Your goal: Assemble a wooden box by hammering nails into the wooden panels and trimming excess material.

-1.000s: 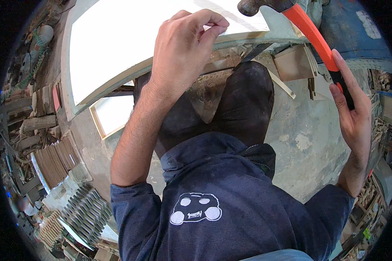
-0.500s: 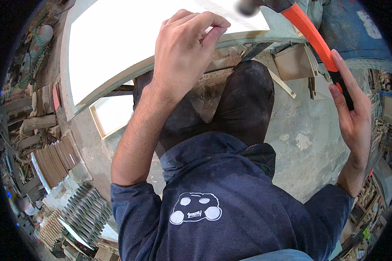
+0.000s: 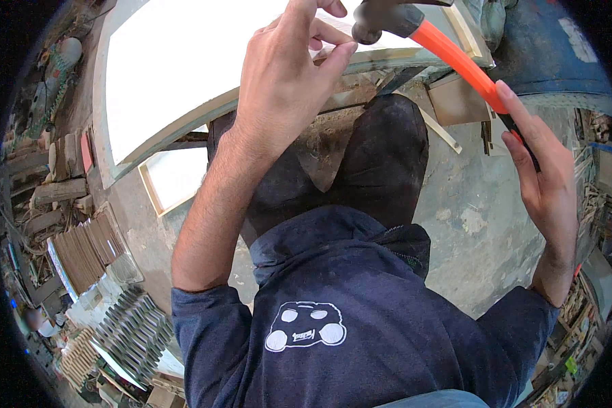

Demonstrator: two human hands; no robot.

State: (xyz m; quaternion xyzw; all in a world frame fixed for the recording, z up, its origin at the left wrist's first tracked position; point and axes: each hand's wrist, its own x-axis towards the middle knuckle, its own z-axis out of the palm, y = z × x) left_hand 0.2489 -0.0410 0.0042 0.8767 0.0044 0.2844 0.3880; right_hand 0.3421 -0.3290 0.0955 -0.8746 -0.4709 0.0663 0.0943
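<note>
A hammer (image 3: 459, 61) with an orange and black handle is gripped in my right hand (image 3: 547, 170), fingers wrapped round the lower part of the handle. Its dark head sits right beside the fingertips of my left hand (image 3: 285, 78), near the front edge of a large white panel (image 3: 177, 75). The thumb and forefinger of that hand are pinched together over the panel's edge. Whatever lies between them is too small to make out; the other fingers are lifted. A pale wooden strip (image 3: 464, 27) runs along the panel's right side.
Below the worktable, a white framed panel (image 3: 177, 180) lies at the left and a wooden stick (image 3: 442, 132) slants beside my knee. A blue surface (image 3: 557, 47) stands far right. Stacked brown pieces (image 3: 88, 251) and grey slats (image 3: 132, 333) fill the floor at left.
The hammer has swung left and slightly down, bringing its head close to my left fingertips. My right hand followed a little leftward. The rear fingers of my left hand have lifted.
</note>
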